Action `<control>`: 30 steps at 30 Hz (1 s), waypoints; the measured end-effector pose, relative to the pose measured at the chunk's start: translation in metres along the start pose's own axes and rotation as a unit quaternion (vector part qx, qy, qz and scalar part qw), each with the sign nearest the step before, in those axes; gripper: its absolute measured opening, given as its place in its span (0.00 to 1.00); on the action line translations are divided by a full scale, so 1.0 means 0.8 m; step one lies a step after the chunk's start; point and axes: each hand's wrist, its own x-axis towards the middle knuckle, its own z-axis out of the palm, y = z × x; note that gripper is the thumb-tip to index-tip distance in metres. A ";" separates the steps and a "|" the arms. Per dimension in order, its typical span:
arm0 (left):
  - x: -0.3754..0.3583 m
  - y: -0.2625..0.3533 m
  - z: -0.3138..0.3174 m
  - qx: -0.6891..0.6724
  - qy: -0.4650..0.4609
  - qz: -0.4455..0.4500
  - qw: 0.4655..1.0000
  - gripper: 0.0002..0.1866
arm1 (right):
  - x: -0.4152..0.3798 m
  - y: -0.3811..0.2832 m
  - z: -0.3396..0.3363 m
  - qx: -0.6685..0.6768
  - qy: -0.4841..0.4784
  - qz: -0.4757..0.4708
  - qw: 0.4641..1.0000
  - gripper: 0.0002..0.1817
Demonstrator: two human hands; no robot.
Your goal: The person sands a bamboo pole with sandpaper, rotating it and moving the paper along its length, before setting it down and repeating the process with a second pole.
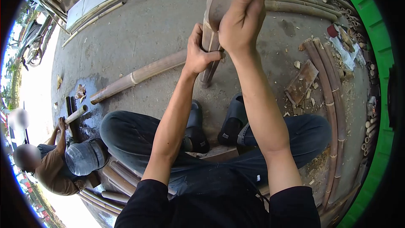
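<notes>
My left hand [197,55] is wrapped round an upright bamboo piece [207,42], whose lower end stands near the ground between my feet. Higher up and to the right, my right hand [242,21] is closed on a broad, flat brown tool [225,0], which lies against the upper part of the bamboo. What the tool is I cannot make out. Behind my left hand, a long bamboo pole [145,74] lies on the ground, slanting down to the left.
Long split bamboo [333,114] and a wooden block [302,82] lie at the right, beside a green wall [379,59]. At the left a person [52,164] holds a pole near a clear water jug [82,159]. More poles lie at the back.
</notes>
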 end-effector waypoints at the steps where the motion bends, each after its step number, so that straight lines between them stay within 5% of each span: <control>1: 0.001 0.012 0.004 0.000 0.038 0.019 0.999 0.32 | -0.039 0.017 0.014 -0.006 0.011 0.010 1.000 0.27; 3: -0.004 0.028 0.008 -0.017 0.095 0.029 0.995 0.32 | -0.058 0.036 0.024 -0.011 0.025 0.008 1.000 0.27; 6: -0.011 0.019 0.005 -0.058 0.043 0.024 0.997 0.32 | -0.034 0.039 0.007 0.042 -0.012 -0.006 0.999 0.31; 8: -0.016 0.004 -0.004 -0.027 0.030 -0.004 0.999 0.27 | 0.008 0.008 -0.015 0.139 -0.092 0.094 0.982 0.31; 10: -0.011 -0.005 -0.024 -0.023 -0.024 0.013 0.999 0.27 | 0.000 0.023 0.012 0.102 0.016 -0.045 0.994 0.32; 12: -0.009 -0.005 -0.051 -0.067 -0.088 -0.041 0.993 0.30 | -0.062 0.045 0.025 0.047 0.015 -0.050 0.998 0.32; 16: -0.017 0.002 -0.013 -0.060 0.001 0.070 0.996 0.43 | -0.042 0.067 0.009 0.101 -0.039 -0.037 0.993 0.31; 18: -0.028 -0.015 -0.010 -0.031 0.010 0.086 0.996 0.49 | 0.008 0.058 -0.017 0.487 -0.174 0.133 0.845 0.37; 19: -0.026 -0.016 -0.010 0.060 0.035 0.108 0.992 0.51 | -0.010 0.052 -0.028 0.220 -0.243 0.022 0.944 0.37; 20: -0.023 -0.014 -0.010 0.151 0.060 0.132 0.978 0.52 | -0.032 0.044 -0.023 0.219 -0.242 0.020 0.945 0.37; 22: -0.020 0.002 -0.015 0.122 0.066 0.146 0.980 0.47 | -0.064 0.041 0.000 0.282 -0.154 0.151 0.935 0.38; 25: -0.020 0.021 -0.004 0.028 0.068 0.118 0.990 0.30 | -0.058 0.029 0.003 0.364 -0.152 0.198 0.897 0.38; 26: -0.018 0.015 0.000 0.029 0.068 0.112 0.991 0.30 | -0.041 0.032 0.000 0.341 -0.106 0.138 0.924 0.37; 28: -0.031 0.001 0.003 0.135 0.058 0.000 0.989 0.33 | 0.002 -0.005 -0.020 0.305 -0.164 0.129 0.929 0.36; 30: -0.031 0.005 0.005 0.130 0.051 0.006 0.990 0.28 | -0.026 0.010 -0.008 0.257 -0.146 0.096 0.950 0.36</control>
